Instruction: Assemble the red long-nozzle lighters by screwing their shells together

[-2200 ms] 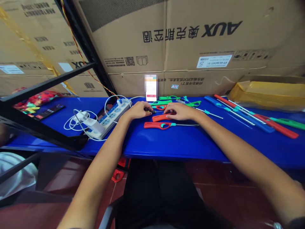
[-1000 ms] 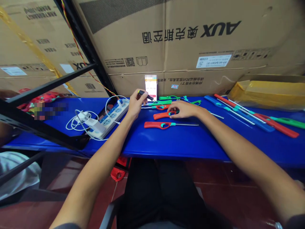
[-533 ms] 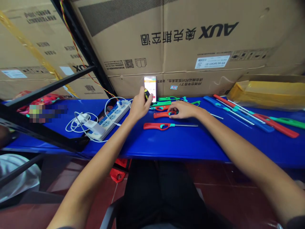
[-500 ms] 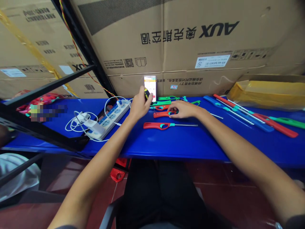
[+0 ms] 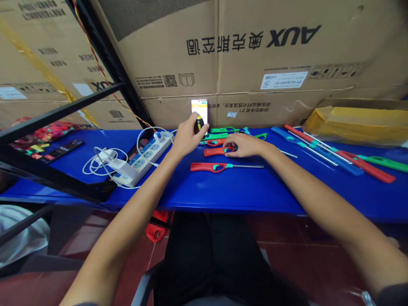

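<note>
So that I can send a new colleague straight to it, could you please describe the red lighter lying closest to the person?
On the blue table below the big AUX carton, look just right of the white power strip. There lies a red lighter with a teal trigger and a long metal stem pointing right, the one nearest the table's front edge, with nothing touching it.

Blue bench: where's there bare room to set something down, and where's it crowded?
The bench is free between the red lighter and its front edge, and right of that lighter's rod. Crowded: around the right hand, and the far-right lighters.
</note>
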### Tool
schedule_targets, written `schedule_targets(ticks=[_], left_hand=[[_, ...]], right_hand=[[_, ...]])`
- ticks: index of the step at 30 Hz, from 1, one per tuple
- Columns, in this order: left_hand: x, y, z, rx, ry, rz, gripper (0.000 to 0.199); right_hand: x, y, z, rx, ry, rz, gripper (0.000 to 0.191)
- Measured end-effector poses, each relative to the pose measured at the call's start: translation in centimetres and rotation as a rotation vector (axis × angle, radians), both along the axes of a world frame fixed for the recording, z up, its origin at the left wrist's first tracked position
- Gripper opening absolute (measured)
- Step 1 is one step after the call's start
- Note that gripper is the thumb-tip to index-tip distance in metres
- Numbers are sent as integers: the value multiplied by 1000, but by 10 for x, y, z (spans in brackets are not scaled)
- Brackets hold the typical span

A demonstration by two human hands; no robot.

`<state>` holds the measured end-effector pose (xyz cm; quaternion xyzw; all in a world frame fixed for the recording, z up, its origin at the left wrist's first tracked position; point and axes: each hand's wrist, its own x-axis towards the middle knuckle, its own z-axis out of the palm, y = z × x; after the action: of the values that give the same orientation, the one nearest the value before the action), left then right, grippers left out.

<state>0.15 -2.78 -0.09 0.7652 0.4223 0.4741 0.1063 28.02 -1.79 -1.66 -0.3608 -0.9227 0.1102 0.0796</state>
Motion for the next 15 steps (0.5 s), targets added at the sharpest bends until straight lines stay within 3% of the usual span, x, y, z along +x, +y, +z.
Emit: schedule_targets(ticks=[9, 15], left_hand=[[-3, 4, -10, -62, -161, -71, 56], [-13, 17, -18, -53, -395, -54, 59]], right_hand=[[-4, -3, -2, 4, 21, -18, 40], [-3, -2, -4, 9, 8, 3, 35]])
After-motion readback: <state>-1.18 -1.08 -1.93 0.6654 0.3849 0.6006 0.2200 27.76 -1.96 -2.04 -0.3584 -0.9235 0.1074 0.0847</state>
